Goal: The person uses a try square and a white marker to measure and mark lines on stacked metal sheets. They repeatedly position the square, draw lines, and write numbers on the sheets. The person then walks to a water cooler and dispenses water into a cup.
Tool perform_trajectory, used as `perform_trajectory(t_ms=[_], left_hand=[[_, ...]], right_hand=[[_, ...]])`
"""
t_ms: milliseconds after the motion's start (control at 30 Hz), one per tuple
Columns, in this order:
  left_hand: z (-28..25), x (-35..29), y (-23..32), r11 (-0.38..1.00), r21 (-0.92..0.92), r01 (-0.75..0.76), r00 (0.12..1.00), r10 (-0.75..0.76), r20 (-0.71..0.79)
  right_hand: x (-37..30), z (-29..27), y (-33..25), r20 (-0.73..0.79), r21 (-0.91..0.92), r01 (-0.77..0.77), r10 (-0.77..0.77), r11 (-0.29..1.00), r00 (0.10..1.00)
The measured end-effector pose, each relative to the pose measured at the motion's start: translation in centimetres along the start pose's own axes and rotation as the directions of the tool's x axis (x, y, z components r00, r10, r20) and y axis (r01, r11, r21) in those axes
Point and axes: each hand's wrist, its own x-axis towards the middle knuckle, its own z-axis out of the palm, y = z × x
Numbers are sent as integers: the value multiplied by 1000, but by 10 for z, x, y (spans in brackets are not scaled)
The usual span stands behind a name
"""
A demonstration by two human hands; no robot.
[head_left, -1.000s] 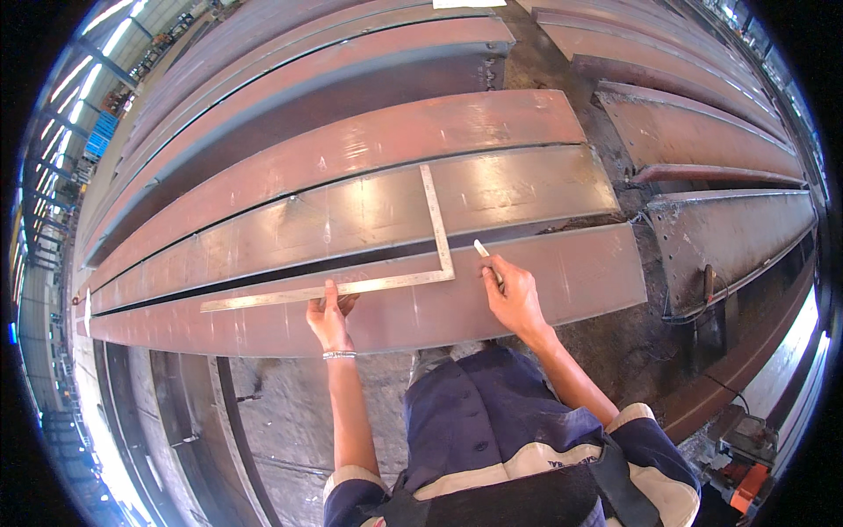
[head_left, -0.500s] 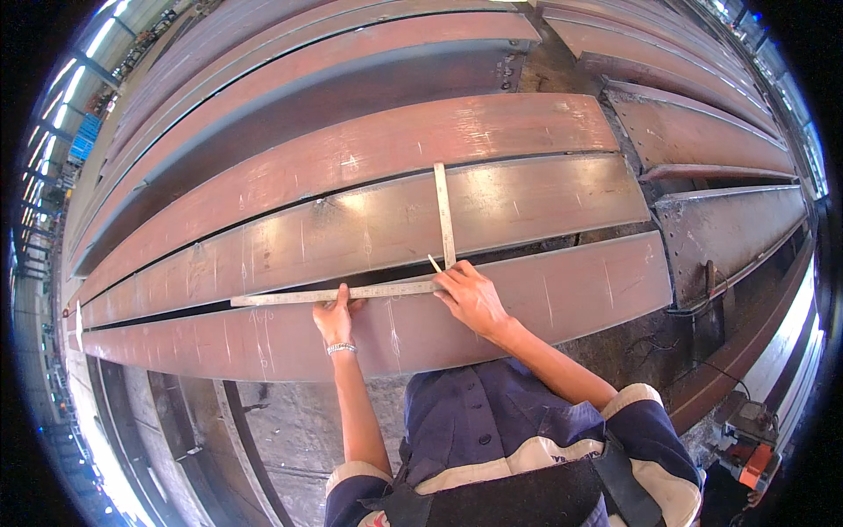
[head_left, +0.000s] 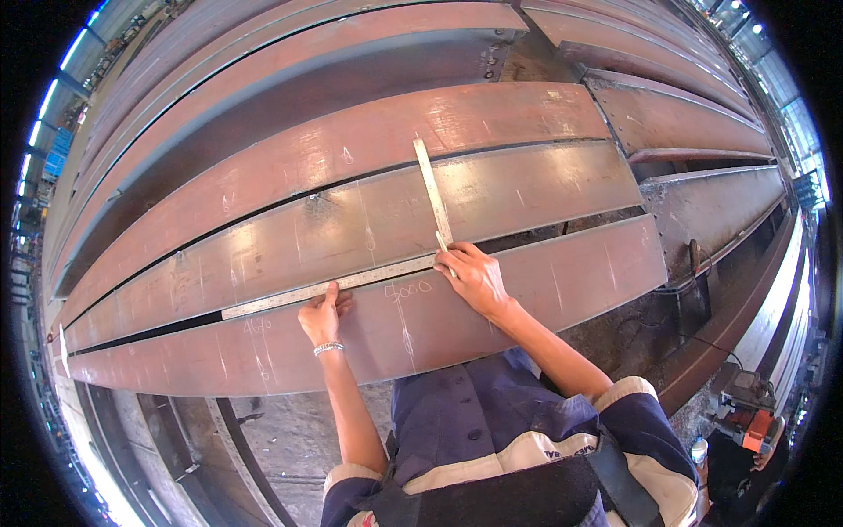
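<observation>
A pale metal carpenter's square [head_left: 386, 270] spans the steel beams in front of me. Its longer arm runs along the gap between the near beam [head_left: 544, 277] and the middle beam [head_left: 527, 180]; the other crosses the middle beam to the far beam [head_left: 351, 145]. Beneath the longer arm, my left hand [head_left: 322, 318] is closed, thumb pressed on its edge. My right hand [head_left: 474, 277] is closed at the square's corner and also holds a thin pale marking stick [head_left: 441, 241]. Its fingertips under the square are hidden. White chalk marks cover the beams.
More beams [head_left: 395, 66] lie behind, and others [head_left: 694, 123] stand to the right past a narrow gap. An orange and grey machine [head_left: 757, 430] sits at lower right, with a hand beside it. Below the near beam, steel members [head_left: 250, 457] cross the floor.
The square has shifted slightly away from me; its short arm now overlaps the far beam. The marking stick has moved along with my right hand, closer to that arm. The view has turned a little.
</observation>
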Motion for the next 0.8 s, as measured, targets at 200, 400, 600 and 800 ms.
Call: perform_trajectory(t_ms=[200, 400, 600, 800], left_hand=[[5, 5, 1, 998, 55, 11, 999, -9, -40], [2, 3, 7, 994, 103, 21, 999, -17, -40], [2, 13, 2, 999, -9, 42, 999, -42, -33], [-4, 9, 12, 995, -22, 97, 995, -97, 5]], right_hand=[[1, 2, -3, 15, -27, -41, 42, 999, 999], [1, 3, -4, 0, 0, -37, 37, 999, 999], [0, 4, -1, -2, -20, -13, 13, 1000, 1000], [-1, 4, 0, 14, -19, 20, -19, 1000, 1000]])
